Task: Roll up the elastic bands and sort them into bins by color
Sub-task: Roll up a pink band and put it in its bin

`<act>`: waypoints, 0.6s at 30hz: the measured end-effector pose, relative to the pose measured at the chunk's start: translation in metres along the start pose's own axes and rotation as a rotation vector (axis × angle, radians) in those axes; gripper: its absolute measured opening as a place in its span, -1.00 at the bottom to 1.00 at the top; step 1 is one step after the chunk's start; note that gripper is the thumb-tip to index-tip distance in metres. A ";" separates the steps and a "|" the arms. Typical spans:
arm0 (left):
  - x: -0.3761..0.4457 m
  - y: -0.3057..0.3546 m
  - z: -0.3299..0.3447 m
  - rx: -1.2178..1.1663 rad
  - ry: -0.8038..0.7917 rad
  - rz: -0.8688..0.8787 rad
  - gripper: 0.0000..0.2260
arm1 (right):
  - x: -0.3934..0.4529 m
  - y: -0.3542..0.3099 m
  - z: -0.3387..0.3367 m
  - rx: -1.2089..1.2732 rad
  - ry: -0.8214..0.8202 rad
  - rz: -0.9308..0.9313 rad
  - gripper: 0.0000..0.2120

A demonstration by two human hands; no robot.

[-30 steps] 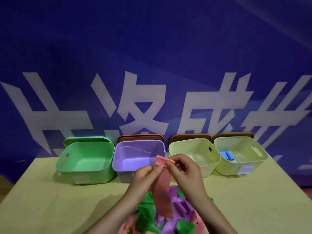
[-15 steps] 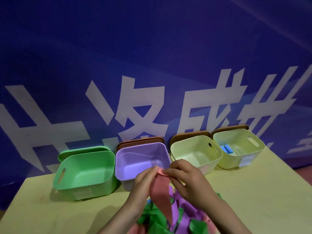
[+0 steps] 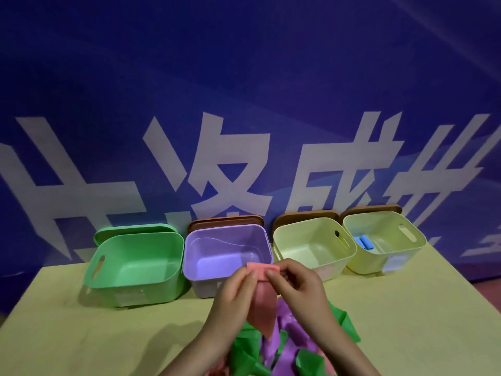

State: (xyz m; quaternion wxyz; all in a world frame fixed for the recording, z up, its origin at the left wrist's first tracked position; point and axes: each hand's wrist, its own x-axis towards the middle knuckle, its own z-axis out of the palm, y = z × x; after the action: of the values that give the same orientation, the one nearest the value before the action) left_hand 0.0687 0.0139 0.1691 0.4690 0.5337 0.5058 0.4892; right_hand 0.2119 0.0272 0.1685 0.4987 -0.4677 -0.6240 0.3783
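Both hands pinch the top edge of a pink elastic band [image 3: 261, 299]: the left hand [image 3: 234, 297] at its left corner, the right hand [image 3: 296, 290] at its right. The band hangs over a pile of green and purple bands [image 3: 292, 346] on the desk [image 3: 81, 335], just before the purple bin [image 3: 225, 253]. Two blue rolls [image 3: 364, 242], it seems, lie in the far right bin [image 3: 385, 240].

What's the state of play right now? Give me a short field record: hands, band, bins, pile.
left hand: pinches the pink band's top end
right hand: pinches the same end
pink band: top end folded over, rest hanging to the pile
bins: green bin, purple bin, cream bin, yellow bin
blue rolls: in the yellow bin
pile: green, purple and pink bands, unrolled
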 end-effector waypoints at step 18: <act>-0.011 0.014 0.034 -0.416 -0.007 -0.322 -0.65 | 0.005 -0.003 -0.037 -0.227 -0.025 -0.267 -0.82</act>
State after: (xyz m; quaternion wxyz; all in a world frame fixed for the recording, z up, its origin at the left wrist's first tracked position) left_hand 0.1038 0.0018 0.1799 0.6423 0.3403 0.4708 0.4999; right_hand 0.2476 0.0314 0.1805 0.4807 -0.4291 -0.7256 0.2416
